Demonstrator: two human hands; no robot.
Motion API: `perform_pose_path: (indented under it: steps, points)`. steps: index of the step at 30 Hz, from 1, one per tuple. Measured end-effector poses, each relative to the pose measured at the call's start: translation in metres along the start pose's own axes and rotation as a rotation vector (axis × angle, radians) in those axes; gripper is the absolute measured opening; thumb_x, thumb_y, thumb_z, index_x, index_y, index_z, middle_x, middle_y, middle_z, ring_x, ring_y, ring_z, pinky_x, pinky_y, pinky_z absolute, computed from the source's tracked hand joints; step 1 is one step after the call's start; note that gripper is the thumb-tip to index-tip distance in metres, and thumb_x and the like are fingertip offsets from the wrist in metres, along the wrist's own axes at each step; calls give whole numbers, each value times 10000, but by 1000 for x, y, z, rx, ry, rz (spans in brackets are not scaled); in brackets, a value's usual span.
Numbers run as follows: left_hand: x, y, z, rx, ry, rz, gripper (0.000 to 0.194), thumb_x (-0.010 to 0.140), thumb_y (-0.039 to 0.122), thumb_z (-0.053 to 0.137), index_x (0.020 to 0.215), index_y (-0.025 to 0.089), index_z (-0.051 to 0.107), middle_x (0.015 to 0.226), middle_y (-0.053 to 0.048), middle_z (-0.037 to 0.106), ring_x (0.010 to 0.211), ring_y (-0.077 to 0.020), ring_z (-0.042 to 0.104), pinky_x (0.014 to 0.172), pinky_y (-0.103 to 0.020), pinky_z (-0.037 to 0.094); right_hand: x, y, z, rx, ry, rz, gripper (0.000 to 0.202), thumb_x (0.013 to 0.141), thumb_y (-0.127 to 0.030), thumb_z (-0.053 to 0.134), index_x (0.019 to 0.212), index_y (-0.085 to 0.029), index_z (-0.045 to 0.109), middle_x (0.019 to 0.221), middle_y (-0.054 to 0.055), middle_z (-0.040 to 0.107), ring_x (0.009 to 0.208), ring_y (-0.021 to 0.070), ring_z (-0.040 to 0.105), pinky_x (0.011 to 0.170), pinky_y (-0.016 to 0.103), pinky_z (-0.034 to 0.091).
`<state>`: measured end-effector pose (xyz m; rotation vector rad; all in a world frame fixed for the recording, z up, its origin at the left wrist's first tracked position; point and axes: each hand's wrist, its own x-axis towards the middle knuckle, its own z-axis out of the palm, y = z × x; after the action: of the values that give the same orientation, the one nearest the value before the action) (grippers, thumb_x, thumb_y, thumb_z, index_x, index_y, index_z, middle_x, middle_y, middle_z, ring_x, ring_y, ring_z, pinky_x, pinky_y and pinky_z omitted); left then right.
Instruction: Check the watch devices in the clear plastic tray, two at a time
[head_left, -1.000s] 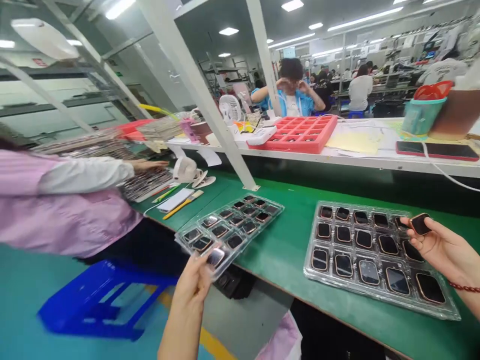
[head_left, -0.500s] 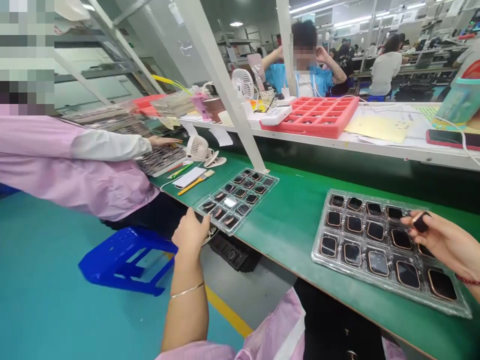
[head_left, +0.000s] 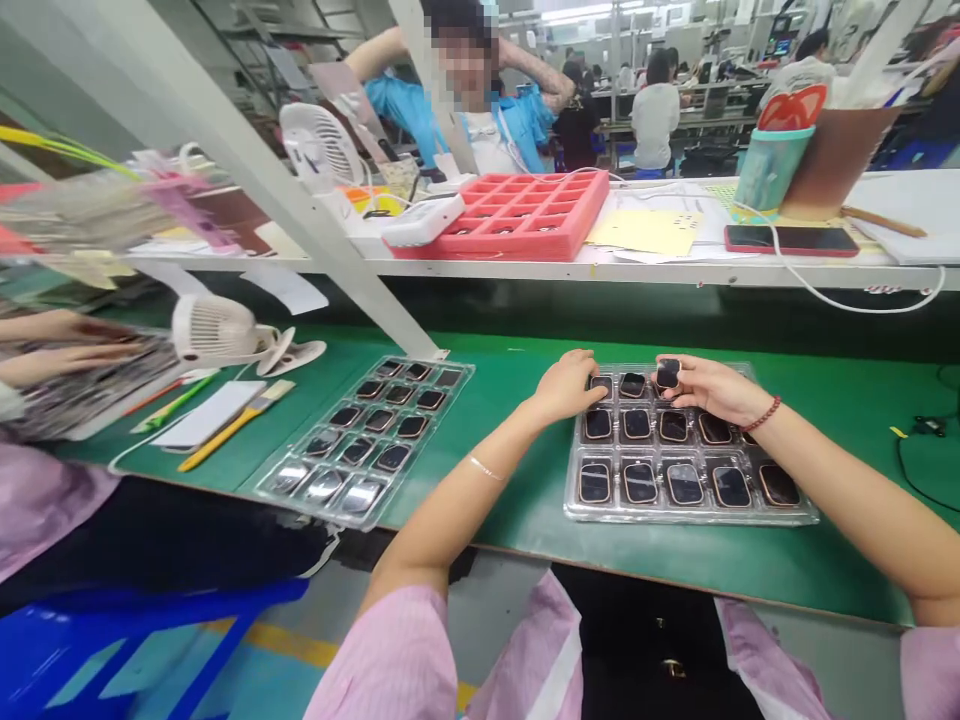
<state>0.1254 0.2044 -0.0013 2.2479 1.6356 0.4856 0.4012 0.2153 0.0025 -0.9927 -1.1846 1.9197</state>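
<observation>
My right hand (head_left: pixel 709 388) pinches a small square smartwatch face (head_left: pixel 668 375) with a dark screen, lifted above the back row of a clear plastic tray (head_left: pixel 682 518). My left hand (head_left: pixel 568 385) is at the tray's back left corner. Its thumb and fingers close around another watch face (head_left: pixel 602 386) there; whether that piece is raised from its pocket I cannot tell. Rows of similar dark faces with copper-coloured rims fill the visible pockets, and my right hand and forearm hide part of the right side.
Left of me lies a second clear tray (head_left: pixel 345 518) of watch faces. Beyond it are a yellow-handled brush (head_left: pixel 232 428), a white card and a small fan (head_left: pixel 214 330). A slanted white post (head_left: pixel 367 285) meets the bench. The shelf carries a red divided tray (head_left: pixel 592 215) and a phone (head_left: pixel 791 240). Co-workers are nearby.
My view has turned right. My left hand has moved from beside the left tray to the right tray's back corner. My right hand still holds the watch face, now over the back row.
</observation>
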Motion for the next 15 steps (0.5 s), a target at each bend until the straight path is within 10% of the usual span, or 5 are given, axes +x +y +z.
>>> perform_pose_path:
  steps: [5,8,15]
  points:
    - [-8,19,14,-505,93,29,125,856,259,610,960,195,583,1025,-78,737,946,-237,732,889,-400,568,-1,2,-8,4,-55,0,313,877,-189,741,1184,-200,681,1047,67,738,807,138,735,704,244,641]
    - [0,39,29,-958,-38,-8,267,854,347,638,1045,169,582,843,-28,701,588,-129,672,570,-240,492,1,2,-9,-146,-70,-87,390,843,-286,782,1208,-206,671,1085,74,721,871,162,723,752,287,635]
    - [12,48,38,-1199,-125,-91,365,754,353,750,1012,138,607,896,-92,769,490,-87,617,464,-195,366,17,-1,-22,-694,139,-469,339,811,-344,715,1115,-201,668,1018,71,712,1040,255,673,1050,498,496]
